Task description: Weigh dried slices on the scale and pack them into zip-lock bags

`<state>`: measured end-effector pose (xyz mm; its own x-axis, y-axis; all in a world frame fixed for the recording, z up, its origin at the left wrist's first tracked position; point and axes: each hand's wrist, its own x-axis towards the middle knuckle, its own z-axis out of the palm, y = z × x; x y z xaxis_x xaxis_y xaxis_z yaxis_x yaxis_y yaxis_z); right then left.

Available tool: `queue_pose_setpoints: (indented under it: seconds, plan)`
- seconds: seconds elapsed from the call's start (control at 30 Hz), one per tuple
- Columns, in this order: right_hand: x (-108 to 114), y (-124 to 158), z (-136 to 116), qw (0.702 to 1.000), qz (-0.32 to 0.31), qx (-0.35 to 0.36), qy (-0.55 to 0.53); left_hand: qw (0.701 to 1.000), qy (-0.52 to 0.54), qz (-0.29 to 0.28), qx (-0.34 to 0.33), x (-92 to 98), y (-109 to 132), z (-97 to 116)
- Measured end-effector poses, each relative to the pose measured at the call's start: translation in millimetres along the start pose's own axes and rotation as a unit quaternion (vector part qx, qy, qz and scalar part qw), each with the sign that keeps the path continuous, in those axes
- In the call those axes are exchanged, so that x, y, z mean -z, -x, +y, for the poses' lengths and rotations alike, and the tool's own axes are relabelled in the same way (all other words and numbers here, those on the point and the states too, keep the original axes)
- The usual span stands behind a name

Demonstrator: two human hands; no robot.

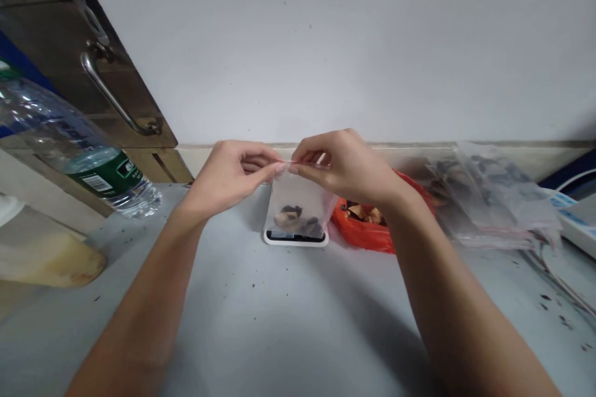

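A translucent zip bag with some dark and tan dried pieces at its bottom rests over a small white-rimmed digital scale. My left hand pinches the bag's top edge between thumb and forefinger. Close beside it, my right hand pinches the same edge, its fingertips almost meeting the left ones. Partly behind my right forearm lies a red plastic bag, opened at the top, with brown and tan dried pieces inside.
Several filled clear bags are piled at the right, near a white device and a cable. A water bottle and a translucent container stand at left. Behind is a white wall; dark crumbs dot the grey table.
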<state>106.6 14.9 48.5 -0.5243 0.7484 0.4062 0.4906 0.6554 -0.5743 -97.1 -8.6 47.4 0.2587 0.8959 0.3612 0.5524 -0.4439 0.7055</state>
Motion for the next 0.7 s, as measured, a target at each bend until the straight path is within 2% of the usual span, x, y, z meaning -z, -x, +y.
queue_pose_setpoints:
  seconds: [0.13, 0.3, 0.5, 0.7]
  plan:
    - [0, 0, 0, 1.000, -0.002, 0.008, -0.009, 0.999, -0.027, 0.021, -0.004, -0.1, 0, 1]
    - [-4, -1, -2, 1.000, 0.003, 0.013, 0.004, 0.992, -0.105, 0.034, -0.069, -3.5, 0, 1]
    - [-3, -2, -2, 0.998, -0.009, 0.023, -0.052, 0.986, -0.134, 0.000, -0.099, -5.6, 0, 3]
    - [4, -1, 9, 0.995, -0.026, 0.002, -0.098, 0.979, -0.169, -0.039, -0.109, -2.9, 0, 0]
